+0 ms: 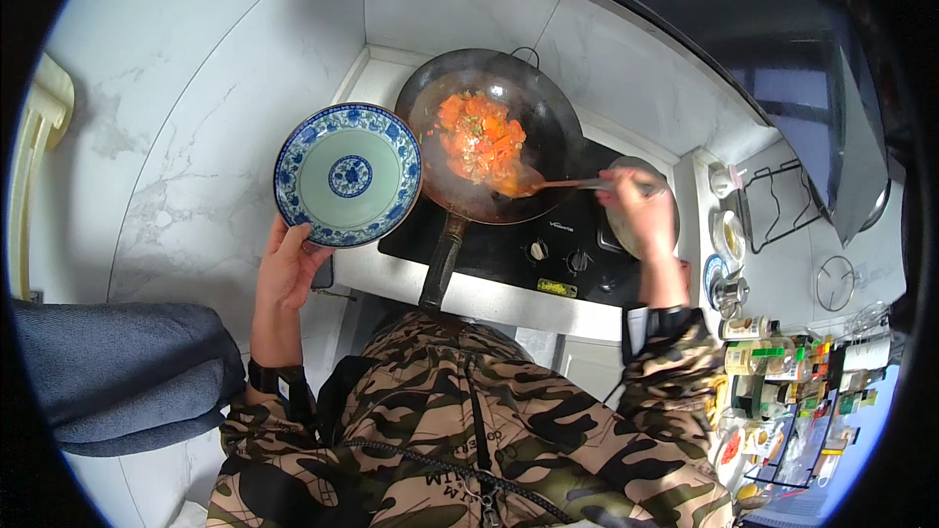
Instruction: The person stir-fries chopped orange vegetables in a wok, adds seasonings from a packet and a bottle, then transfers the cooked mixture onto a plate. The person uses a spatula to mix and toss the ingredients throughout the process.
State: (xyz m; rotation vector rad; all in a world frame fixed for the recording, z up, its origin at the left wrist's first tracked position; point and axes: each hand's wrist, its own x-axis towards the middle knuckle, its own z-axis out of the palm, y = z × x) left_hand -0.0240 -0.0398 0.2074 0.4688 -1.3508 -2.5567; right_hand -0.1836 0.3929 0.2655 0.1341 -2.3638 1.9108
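Observation:
My left hand (290, 268) grips the lower rim of a blue-and-white floral plate (334, 216), its inner face turned up and bare of food. The plate is held at the left side of a dark wok (554, 106), overlapping its edge in the picture. Cooked orange carrot slices and other chopped bits (480, 136) sit in the wok, with steam above. My right hand (638, 205), slightly blurred, holds the handle of a cooking spatula (572, 184). The spatula's head is at the lower edge of the food. The wok's long handle (442, 271) points towards me.
A black gas stove (499, 264) with knobs bears the wok. A round lid or pan (627, 231) lies behind my right hand. Spice bottles and jars (770, 359) crowd the right counter. A range hood (733, 15) overhangs at upper right; a dark towel (132, 374) hangs at left.

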